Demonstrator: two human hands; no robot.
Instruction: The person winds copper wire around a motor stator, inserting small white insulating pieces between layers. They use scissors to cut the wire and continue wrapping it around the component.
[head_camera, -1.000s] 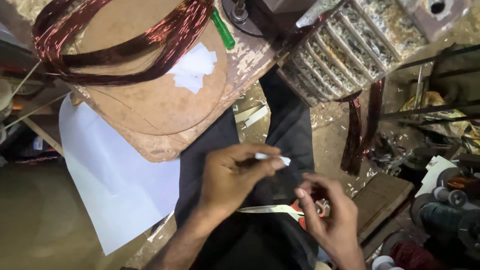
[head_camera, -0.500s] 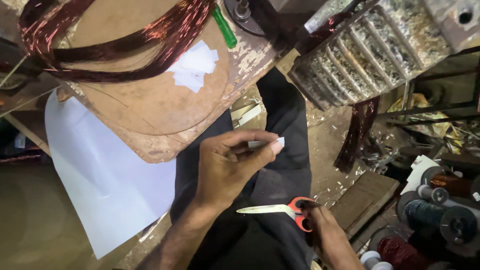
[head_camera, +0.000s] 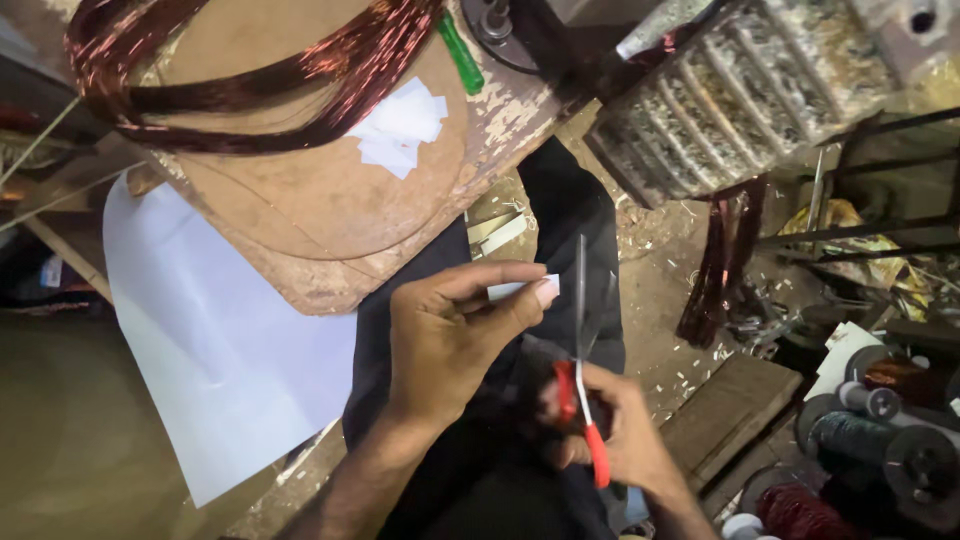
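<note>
Change since 0.5 s ago: scissors have swung from lying nearly flat, blades pointing left below the left hand, to standing upright with the tips just right of the paper strip; the left hand has barely shifted.
Left hand: closed in a pinch, thumb and forefinger gripping a small white paper strip by 1 end, so its free end juts out to the right, toward the blades.
Right hand: closed around the red handles of the scissors, low in the view, fingers wrapped through the loops; somewhat blurred.
Scissors blades: pointing up and away, close together as far as the blur allows; whether they touch the strip I cannot tell.
Strip relative to hands: at the left fingertips, above and left of the right hand, just beside the upper blade.
Why held so: my reading is that pinching 1 end keeps the fingers out of the blade line while the free end is offered up.
Lap: dark trousers lie under both hands.
Round board: worn, brown, above the left hand, bearing a coil of copper wire, several cut white paper pieces and a green-handled tool.
White sheet: large, lying under the board's left edge.
Motor stator: upper right, slotted, well apart from the hands.
</note>
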